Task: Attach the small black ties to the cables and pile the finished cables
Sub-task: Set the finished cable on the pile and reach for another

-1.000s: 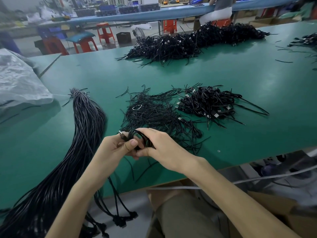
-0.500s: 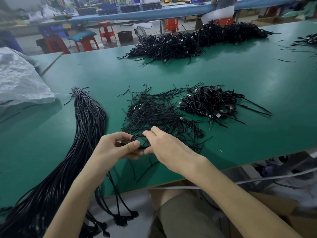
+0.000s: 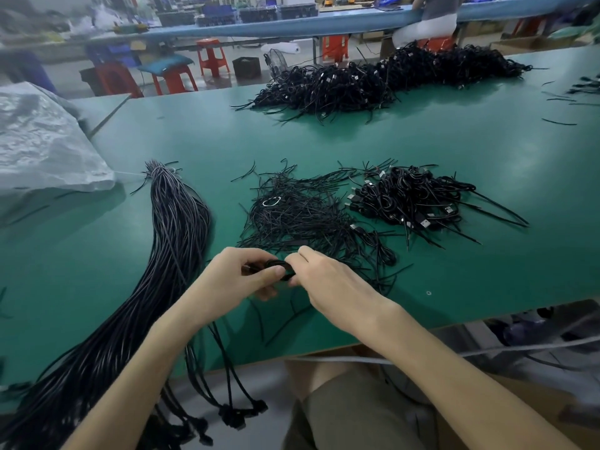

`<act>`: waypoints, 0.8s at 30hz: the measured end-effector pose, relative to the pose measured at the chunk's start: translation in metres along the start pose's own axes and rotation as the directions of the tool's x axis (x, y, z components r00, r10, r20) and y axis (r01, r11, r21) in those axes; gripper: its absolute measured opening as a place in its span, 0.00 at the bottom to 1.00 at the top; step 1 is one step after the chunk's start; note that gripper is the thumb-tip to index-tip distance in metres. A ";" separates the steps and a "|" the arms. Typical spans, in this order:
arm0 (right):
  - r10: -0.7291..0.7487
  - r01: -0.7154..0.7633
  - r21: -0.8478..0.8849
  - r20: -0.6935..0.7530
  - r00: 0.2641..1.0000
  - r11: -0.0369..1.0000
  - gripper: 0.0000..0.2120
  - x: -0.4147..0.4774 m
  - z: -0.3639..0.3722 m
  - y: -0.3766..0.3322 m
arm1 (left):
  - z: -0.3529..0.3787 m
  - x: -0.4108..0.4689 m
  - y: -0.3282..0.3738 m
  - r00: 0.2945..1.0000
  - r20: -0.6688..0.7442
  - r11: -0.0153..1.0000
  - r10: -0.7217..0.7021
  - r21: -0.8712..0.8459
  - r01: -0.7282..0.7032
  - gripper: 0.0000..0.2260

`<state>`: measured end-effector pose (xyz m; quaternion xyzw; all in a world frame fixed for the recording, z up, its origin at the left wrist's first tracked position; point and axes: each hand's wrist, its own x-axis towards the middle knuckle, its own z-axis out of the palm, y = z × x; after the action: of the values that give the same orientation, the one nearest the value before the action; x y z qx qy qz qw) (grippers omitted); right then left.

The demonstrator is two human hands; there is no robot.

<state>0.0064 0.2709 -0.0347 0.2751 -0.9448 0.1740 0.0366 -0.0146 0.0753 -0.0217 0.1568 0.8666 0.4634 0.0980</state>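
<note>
My left hand (image 3: 237,274) and my right hand (image 3: 331,287) meet over the near part of the green table (image 3: 454,147). Between them they pinch a small coiled black cable (image 3: 281,267), with its coil mostly hidden under my fingers. Just beyond my hands lies a loose heap of thin black ties (image 3: 302,216). To its right sits a small pile of coiled, tied cables (image 3: 412,199) with USB plugs showing. A long bundle of straight black cables (image 3: 168,248) runs along the left and hangs over the table's near edge.
A large heap of tied cables (image 3: 383,79) lies at the table's far side. A crumpled clear plastic bag (image 3: 39,141) sits at the left. Stray ties (image 3: 558,121) dot the far right. Red stools and a seated person are beyond the table.
Both hands have lowered a little and drawn closer round the coil. My fingers now cover more of the coiled cable than a second ago.
</note>
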 end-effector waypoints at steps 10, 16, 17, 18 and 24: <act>-0.010 0.007 -0.178 -0.017 1.000 0.984 0.21 0.020 0.002 0.004 | -0.016 0.026 0.011 0.965 0.255 0.796 -0.059 0.596 -0.108 0.20; -0.034 0.004 -0.230 -0.129 0.991 0.973 0.19 0.048 0.001 0.016 | -0.019 0.051 -0.001 0.982 0.186 0.925 -0.020 0.375 -0.052 0.17; -0.048 0.013 -0.219 -0.155 0.987 0.976 0.16 0.055 0.001 0.019 | -0.019 0.056 -0.005 0.988 0.156 0.917 -0.005 0.396 -0.058 0.17; -0.054 0.016 -0.219 -0.172 0.984 0.976 0.13 0.062 0.001 0.022 | -0.019 0.062 -0.008 0.993 0.117 0.915 0.013 0.399 -0.059 0.17; 0.134 -0.262 -0.243 -0.440 0.888 0.934 0.29 0.089 -0.016 0.047 | -0.022 0.093 -0.038 0.960 -0.277 0.989 0.038 0.145 0.003 0.18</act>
<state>-0.0940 0.2681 -0.0197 0.1242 -0.9535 0.0884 0.2599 -0.1155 0.0721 -0.0433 0.1044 0.9015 0.4180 -0.0407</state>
